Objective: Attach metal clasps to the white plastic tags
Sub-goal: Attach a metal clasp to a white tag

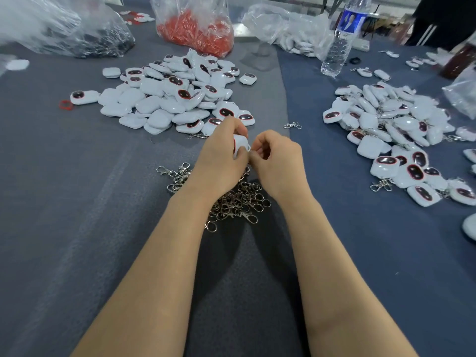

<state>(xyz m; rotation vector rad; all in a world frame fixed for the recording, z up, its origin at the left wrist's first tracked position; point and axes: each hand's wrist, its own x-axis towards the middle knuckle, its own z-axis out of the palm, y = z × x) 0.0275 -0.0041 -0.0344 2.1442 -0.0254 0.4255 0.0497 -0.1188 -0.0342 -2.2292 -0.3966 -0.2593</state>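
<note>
bare cloth (64, 202) left of clasps (239, 199)

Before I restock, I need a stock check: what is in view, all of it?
held tag: one, white, in left hand
far tags: a heap, white, beyond the hands
right tags: a heap, white, clasps on, right
clasps: a heap, silver, under the wrists
loose clasp: one, silver, between the tag heaps
ring: one, red, left of far tags
bags: several, clear, far edge
bottle: one, clear, far right
table: one, grey-blue cloth
person: one, dark clothes, far right corner
left hand: grips held tag
right hand: pinches held tag's corner
</note>
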